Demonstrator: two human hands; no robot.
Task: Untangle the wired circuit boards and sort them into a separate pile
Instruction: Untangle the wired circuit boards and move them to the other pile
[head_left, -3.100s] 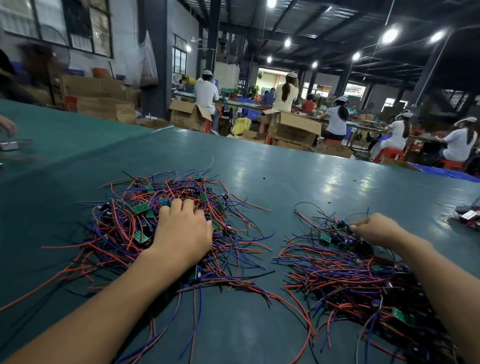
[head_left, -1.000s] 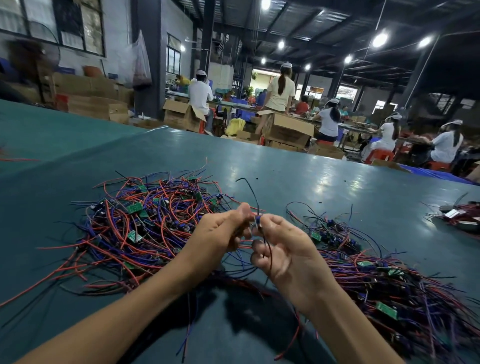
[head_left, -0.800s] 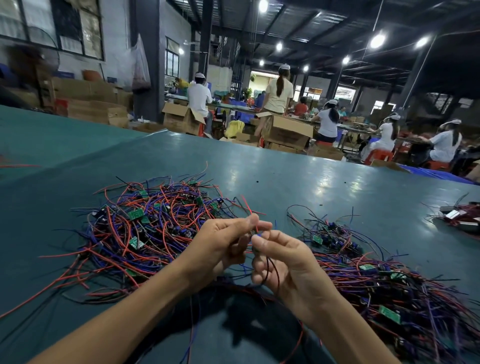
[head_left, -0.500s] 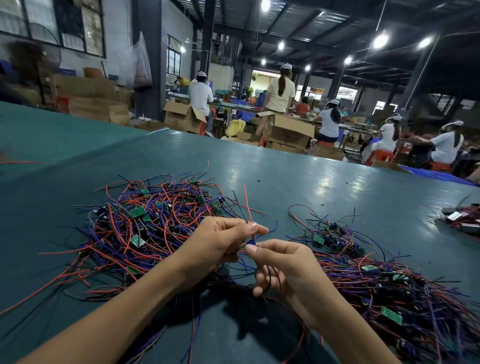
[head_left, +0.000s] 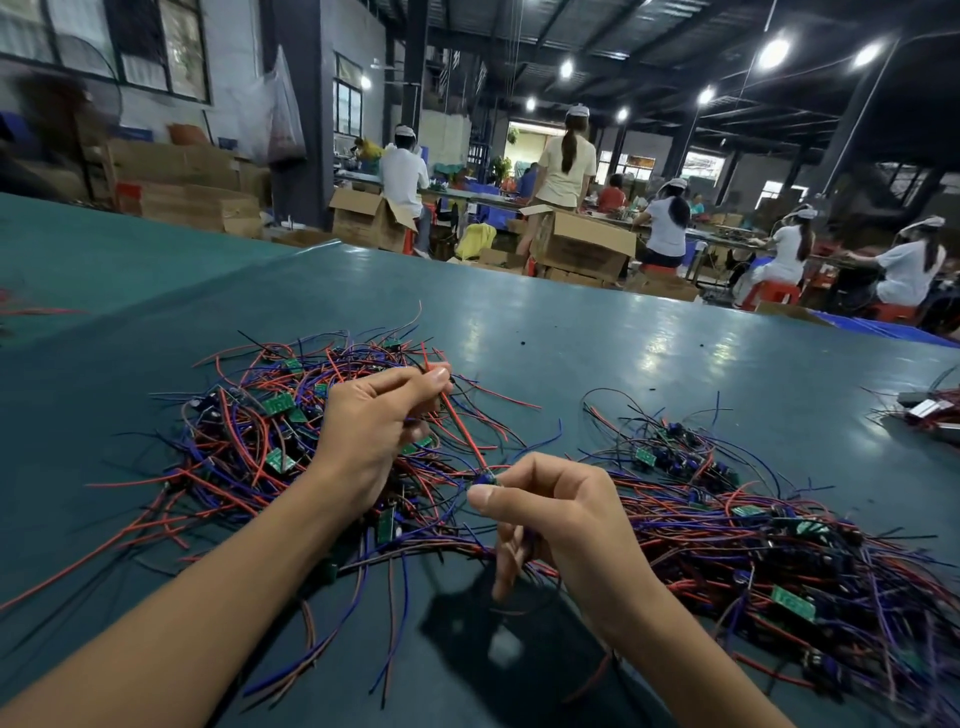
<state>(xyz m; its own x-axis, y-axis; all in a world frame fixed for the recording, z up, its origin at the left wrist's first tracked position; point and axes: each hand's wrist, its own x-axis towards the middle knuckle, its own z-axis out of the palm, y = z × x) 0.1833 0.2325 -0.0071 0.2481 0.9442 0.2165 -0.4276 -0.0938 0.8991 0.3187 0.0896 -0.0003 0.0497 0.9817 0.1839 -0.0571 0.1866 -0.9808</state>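
Observation:
Two heaps of small green circuit boards with red, blue and black wires lie on the teal table: a tangled pile (head_left: 249, 431) at the left and a second pile (head_left: 769, 551) at the right. My left hand (head_left: 374, 431) hovers over the left pile and pinches the red wire (head_left: 460, 426) near its upper end. My right hand (head_left: 561, 514) is lower and to the right, pinching the small wired board (head_left: 485, 475) at the wire's other end. The red wire runs taut between both hands.
The teal table (head_left: 597, 353) stretches far ahead. A few wired parts (head_left: 930, 410) lie at the right edge. Cardboard boxes (head_left: 582, 241) and several seated workers are beyond the table's far edge.
My hands, which were pinching together in the middle, have drawn apart: the left rose up and left with the red wire, the right dropped lower with the board.

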